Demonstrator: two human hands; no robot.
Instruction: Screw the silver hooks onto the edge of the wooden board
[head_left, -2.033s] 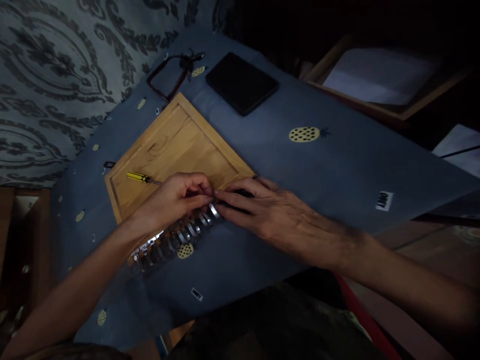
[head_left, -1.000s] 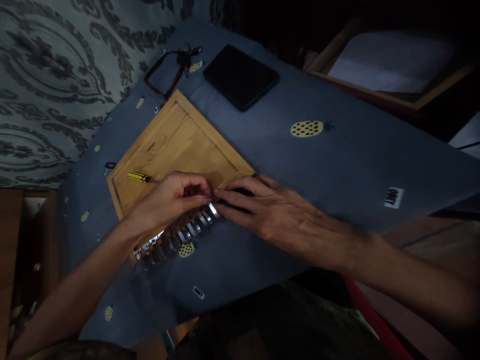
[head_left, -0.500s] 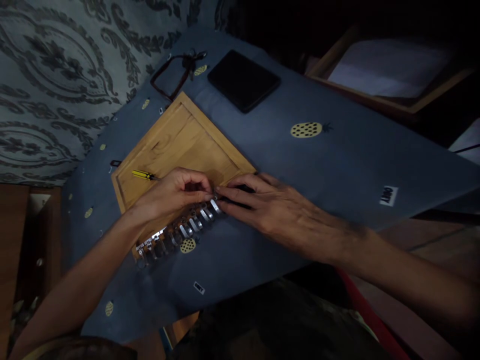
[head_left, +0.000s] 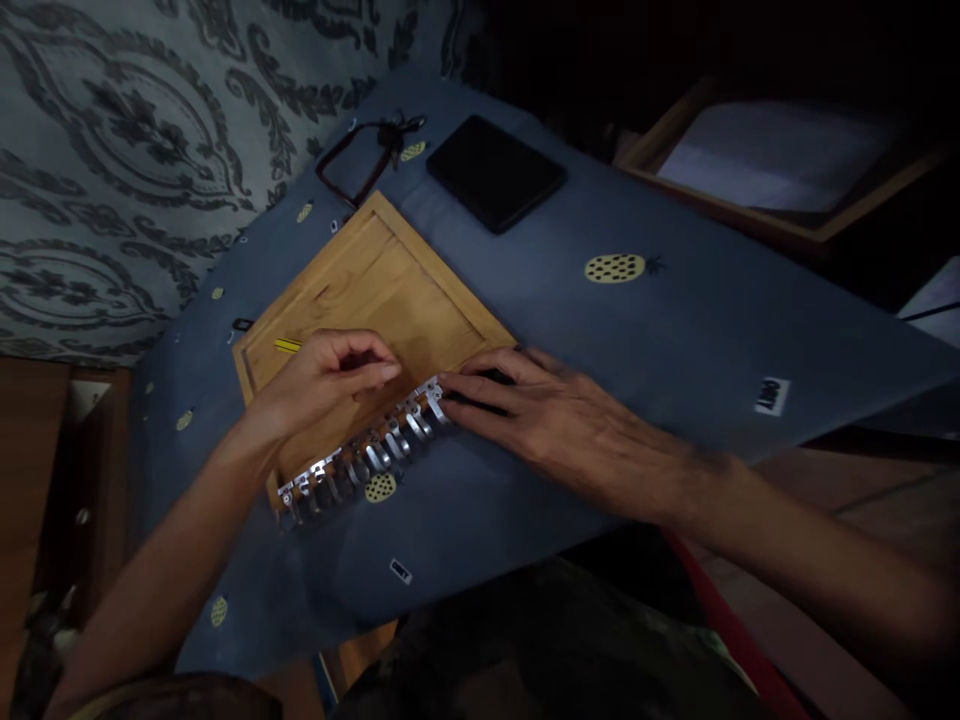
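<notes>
A wooden board with a raised rim lies on the cloth-covered table. Along its near edge runs a row of shiny curved metal clips. At the row's right end, the fingers of my right hand close around the last clip and the board's corner; their tips are partly hidden. Above the board, just behind the row, my left hand has thumb and fingers bent together in a pinch. Anything between those fingertips is too small to make out. Beside that hand the yellow-and-black handle of a screwdriver shows, partly covered.
Behind the board lie a flat black tablet-like device and dark-framed glasses with a small dark item beside them. A blue cloth with pineapple prints covers the table. An open drawer with papers stands at the far right.
My left hand has drawn back leftward from the last clip, uncovering the row's right end and covering more of the screwdriver. The right hand stays at the corner. The view has shifted slightly.
</notes>
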